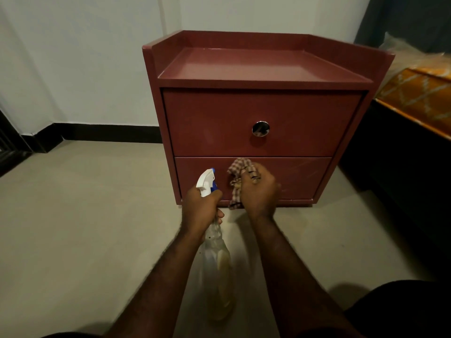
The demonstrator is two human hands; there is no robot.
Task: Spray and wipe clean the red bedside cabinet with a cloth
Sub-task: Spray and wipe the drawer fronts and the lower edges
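**Cloth at lower drawer, sprayer in left hand**

Red bedside cabinet (263, 123) stands on pale smooth floor (73, 228) against the far white wall (85, 69); glossy boxy body, raised rim on three sides of top, two flat drawer fronts. Upper drawer carries a round chrome knob (260, 128). Left hand (201, 211) fingers curled tight round the neck of a clear spray bottle (218, 262), white-and-blue trigger head up. Right hand (260, 191) grips a crumpled checked cloth (240, 178) at the lower drawer front (302, 178); contact unclear.

Left hand (200, 208) grips spray bottle (217, 252); right hand (260, 191) holds checked cloth (240, 174) before red cabinet (256, 123) lower drawer (292, 176).
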